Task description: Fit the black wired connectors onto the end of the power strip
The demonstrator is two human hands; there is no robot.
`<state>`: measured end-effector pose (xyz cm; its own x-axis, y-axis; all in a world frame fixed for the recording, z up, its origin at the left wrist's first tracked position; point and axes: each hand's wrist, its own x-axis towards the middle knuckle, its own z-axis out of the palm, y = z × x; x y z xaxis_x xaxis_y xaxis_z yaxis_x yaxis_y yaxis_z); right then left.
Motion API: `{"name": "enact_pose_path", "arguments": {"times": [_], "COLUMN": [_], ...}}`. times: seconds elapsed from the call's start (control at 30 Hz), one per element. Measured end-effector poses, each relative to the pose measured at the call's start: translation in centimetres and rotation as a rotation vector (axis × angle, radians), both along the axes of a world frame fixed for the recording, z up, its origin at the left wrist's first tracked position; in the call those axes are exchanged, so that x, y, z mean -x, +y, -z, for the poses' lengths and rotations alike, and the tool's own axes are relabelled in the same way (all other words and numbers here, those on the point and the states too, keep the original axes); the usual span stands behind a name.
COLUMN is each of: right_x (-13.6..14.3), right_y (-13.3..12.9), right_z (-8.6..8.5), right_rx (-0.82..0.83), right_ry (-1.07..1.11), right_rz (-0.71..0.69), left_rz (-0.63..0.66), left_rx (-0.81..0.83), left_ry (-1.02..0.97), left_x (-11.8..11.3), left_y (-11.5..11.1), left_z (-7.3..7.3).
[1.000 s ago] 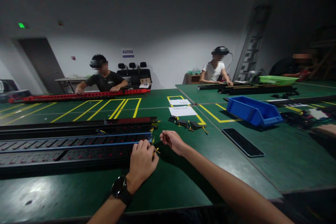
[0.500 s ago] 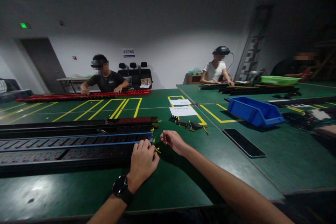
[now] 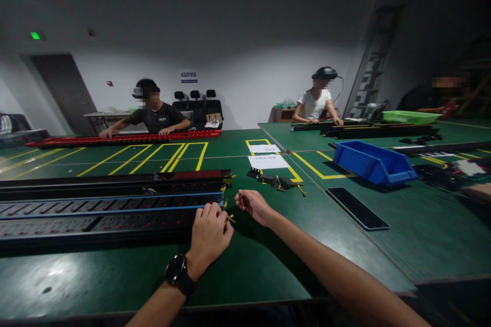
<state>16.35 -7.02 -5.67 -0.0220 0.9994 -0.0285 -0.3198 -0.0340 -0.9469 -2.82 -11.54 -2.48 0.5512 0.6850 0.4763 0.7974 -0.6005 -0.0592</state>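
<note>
My left hand [image 3: 210,232], with a watch [image 3: 176,272] on its wrist, is curled over the right end of the nearest long black strip [image 3: 146,225], which has red dots along its top. Short yellow wires [image 3: 230,218] poke out beside its fingertips. Just off that end, my right hand [image 3: 255,207] is closed in a pinch; anything between its fingertips is too small to make out. Blue edging [image 3: 161,208] runs along the strip. Beyond the hands lie small black parts with yellow and green wires [image 3: 276,181].
A dark phone [image 3: 356,208] and a blue bin [image 3: 374,163] stand to the right. White paper sheets [image 3: 268,162] lie ahead on the green table [image 3: 268,271]. Two people [image 3: 163,117] work across it at long rails, one red [image 3: 126,138]; another is at far right.
The co-worker at the red rail has shifted both hands to the left along it. My own hands show almost no movement.
</note>
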Motion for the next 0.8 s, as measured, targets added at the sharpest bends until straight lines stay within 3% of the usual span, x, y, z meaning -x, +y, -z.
{"name": "enact_pose_path", "arguments": {"times": [0.8], "right_x": [-0.27], "right_y": [0.2], "right_z": [0.43], "right_rx": [0.007], "right_ry": [0.016], "right_rz": [-0.012], "left_rz": [-0.01], "left_rx": [0.005], "left_ry": [0.008], "left_x": [-0.07], "left_y": [0.11], "left_z": [0.17]}}
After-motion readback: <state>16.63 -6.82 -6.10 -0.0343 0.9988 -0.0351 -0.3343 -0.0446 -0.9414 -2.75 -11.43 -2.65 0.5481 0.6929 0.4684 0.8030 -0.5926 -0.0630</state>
